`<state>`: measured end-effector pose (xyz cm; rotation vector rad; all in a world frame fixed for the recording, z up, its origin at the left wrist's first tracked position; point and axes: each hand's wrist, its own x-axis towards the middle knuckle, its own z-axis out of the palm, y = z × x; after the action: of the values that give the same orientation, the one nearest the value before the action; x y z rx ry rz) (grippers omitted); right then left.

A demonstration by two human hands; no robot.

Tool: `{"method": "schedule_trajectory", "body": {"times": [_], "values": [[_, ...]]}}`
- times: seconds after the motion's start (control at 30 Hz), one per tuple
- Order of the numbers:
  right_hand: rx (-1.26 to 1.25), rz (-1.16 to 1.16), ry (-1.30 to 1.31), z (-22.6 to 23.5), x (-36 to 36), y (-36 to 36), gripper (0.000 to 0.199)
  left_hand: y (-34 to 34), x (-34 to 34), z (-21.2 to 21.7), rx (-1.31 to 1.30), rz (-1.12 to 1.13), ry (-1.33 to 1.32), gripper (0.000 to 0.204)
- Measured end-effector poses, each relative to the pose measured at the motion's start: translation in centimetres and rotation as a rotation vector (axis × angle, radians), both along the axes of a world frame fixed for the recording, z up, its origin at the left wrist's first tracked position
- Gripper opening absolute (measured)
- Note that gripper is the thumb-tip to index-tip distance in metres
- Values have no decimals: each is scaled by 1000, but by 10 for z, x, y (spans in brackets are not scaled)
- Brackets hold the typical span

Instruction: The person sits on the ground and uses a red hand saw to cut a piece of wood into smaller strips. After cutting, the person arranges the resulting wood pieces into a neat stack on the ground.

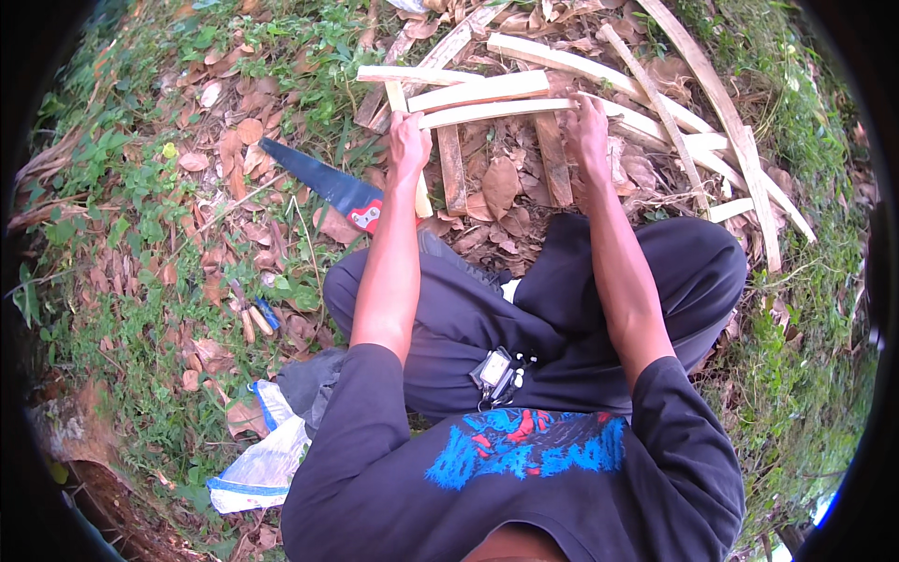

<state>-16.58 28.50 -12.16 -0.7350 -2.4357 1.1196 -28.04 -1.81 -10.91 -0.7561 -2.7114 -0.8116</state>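
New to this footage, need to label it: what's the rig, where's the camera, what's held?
No machine here: a person sits on leafy ground, working with bare hands. The single picture comes from a fisheye camera on their head, looking down; straight edges bend toward its rim, and picture-left is their left. The left hand and right hand hold a pale wooden strip near its ends. More strips lie ahead and to the right. A saw lies to the left, with a white-and-blue bag lower down.
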Motion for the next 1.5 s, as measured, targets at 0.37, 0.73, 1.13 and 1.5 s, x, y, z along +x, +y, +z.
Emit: {"method": "schedule_trajectory", "body": {"times": [0.37, 0.73, 1.13, 1.5], "values": [[137, 29, -9, 9, 4, -10, 33, -10, -2, 2, -37, 73, -37, 26], [161, 70, 23, 4, 1, -13, 27, -18, -5, 2, -22, 137, -19, 34], [143, 76, 64, -1, -6, -12, 24, -7, 3, 7, -93, 158, 8, 37], [-17, 131, 116, 3, -4, -2, 27, -13, 1, 11, -54, 110, -65, 30]]}}
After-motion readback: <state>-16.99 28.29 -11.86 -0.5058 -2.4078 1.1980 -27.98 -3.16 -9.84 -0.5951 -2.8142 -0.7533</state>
